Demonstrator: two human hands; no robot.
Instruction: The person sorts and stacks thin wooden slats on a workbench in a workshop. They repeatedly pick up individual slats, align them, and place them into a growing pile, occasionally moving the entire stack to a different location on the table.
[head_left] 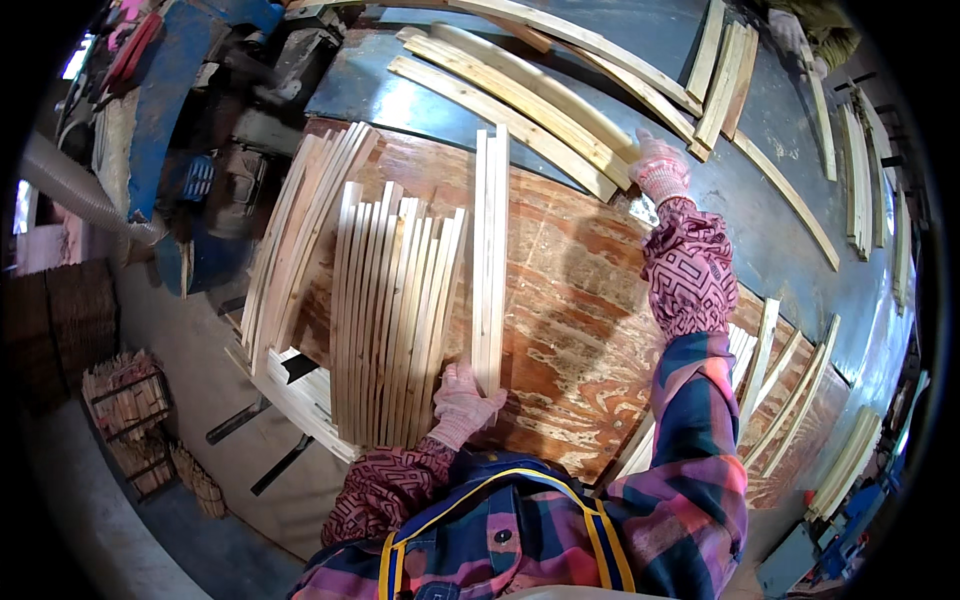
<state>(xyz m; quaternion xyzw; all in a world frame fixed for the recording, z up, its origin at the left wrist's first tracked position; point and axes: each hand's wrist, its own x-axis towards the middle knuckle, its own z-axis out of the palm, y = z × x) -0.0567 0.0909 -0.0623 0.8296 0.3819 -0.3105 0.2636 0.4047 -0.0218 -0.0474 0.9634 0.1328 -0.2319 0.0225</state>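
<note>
My left hand (464, 404), in a pale pinkish glove, is closed around the near end of a few pale wooden strips (489, 260) that point away from me. Just left of them lies a row of several similar strips (390, 320), side by side with uneven far ends. Stretched out to the far right, my right hand (663, 170), also gloved, is at the near end of a motion-blurred wooden strip (530, 80) and seems to grip it; some of its fingers are hidden. More strips (500, 125) lie beside that one on the grey-blue metal tabletop (345, 85).
The worn brown board (560, 300) lies before me. Another strip bundle (300, 240) leans at its left, near machinery (235, 190). Loose strips (725, 90) lie far right, where another person's gloved hand (790, 35) holds one. Wood bundles (125, 395) stand on the floor at left.
</note>
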